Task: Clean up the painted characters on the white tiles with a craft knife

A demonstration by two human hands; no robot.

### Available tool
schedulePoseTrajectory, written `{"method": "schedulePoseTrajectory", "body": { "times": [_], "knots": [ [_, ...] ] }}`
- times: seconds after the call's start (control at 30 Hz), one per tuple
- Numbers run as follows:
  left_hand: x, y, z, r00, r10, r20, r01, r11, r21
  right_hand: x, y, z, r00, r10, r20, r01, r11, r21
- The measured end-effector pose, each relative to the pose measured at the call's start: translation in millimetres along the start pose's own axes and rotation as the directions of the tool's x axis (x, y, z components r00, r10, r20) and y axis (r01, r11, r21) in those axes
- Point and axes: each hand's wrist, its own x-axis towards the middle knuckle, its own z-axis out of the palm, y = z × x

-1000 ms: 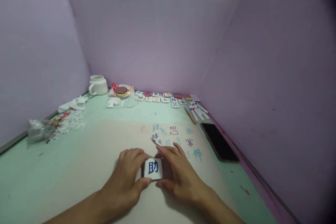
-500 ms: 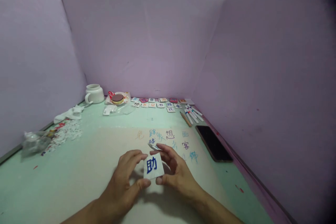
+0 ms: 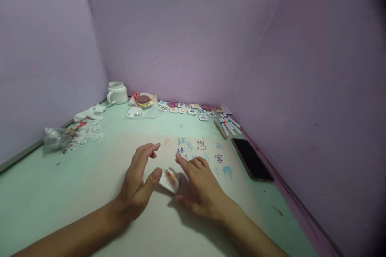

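Observation:
A small white paper card is tilted between my hands, with a blurred red and orange marking facing me. My left hand is open beside it, thumb and fingers apart, the thumb tip close to the card's left edge. My right hand curls at the card's other side; whether its fingers touch the card I cannot tell. A slim silver tool sticks out past its index finger, mostly hidden by the hand. Beneath lies a pale sheet with handwritten coloured Chinese characters.
Rows of character cards lie at the back. Markers, a brown pencil and a phone are on the right. To the left are a white mug, a round tin, paper scraps and a plastic bag.
The card has turned from its blue character to the red and orange marking. My left hand has come away from it and opened. The view has tipped downward.

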Motion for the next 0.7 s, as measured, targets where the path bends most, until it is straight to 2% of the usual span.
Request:
{"method": "schedulePoseTrajectory", "body": {
  "times": [0.1, 0.2, 0.23, 0.3, 0.37, 0.43, 0.53, 0.6, 0.7],
  "knots": [
    [2, 4, -2.2, 0.999, -0.001, -0.036, 0.002, 0.999, 0.032, -2, 13, 6, 0.983, 0.078, -0.168, -0.074, 0.997, 0.031],
    [10, 6, -11.1, 0.997, 0.078, 0.002, -0.078, 0.986, 0.150, -10, 31, 6, 0.903, 0.295, -0.313, -0.269, 0.955, 0.123],
    [14, 6, -15.5, 0.993, 0.103, 0.054, -0.112, 0.974, 0.198, -13, 36, 5, 0.863, 0.370, -0.343, -0.337, 0.929, 0.153],
    [22, 3, -25.2, 0.969, 0.105, 0.224, -0.166, 0.948, 0.273, -17, 45, 4, 0.785, 0.480, -0.391, -0.437, 0.877, 0.199],
    [28, -3, -34.0, 0.910, 0.039, 0.413, -0.179, 0.935, 0.306, -18, 49, 3, 0.739, 0.524, -0.424, -0.484, 0.850, 0.208],
    [30, -11, -39.4, 0.836, -0.062, 0.545, -0.145, 0.933, 0.329, -17, 51, 3, 0.734, 0.521, -0.435, -0.492, 0.850, 0.188],
    [29, -18, -38.6, 0.764, -0.195, 0.616, -0.054, 0.931, 0.362, -17, 51, 5, 0.742, 0.517, -0.427, -0.491, 0.853, 0.179],
    [27, -18, -32.5, 0.745, -0.227, 0.627, -0.018, 0.933, 0.359, -18, 50, 6, 0.756, 0.506, -0.415, -0.483, 0.859, 0.167],
    [25, -9, -18.6, 0.759, -0.181, 0.625, -0.055, 0.939, 0.338, -18, 49, 10, 0.818, 0.445, -0.365, -0.446, 0.891, 0.087]
  ]
}}
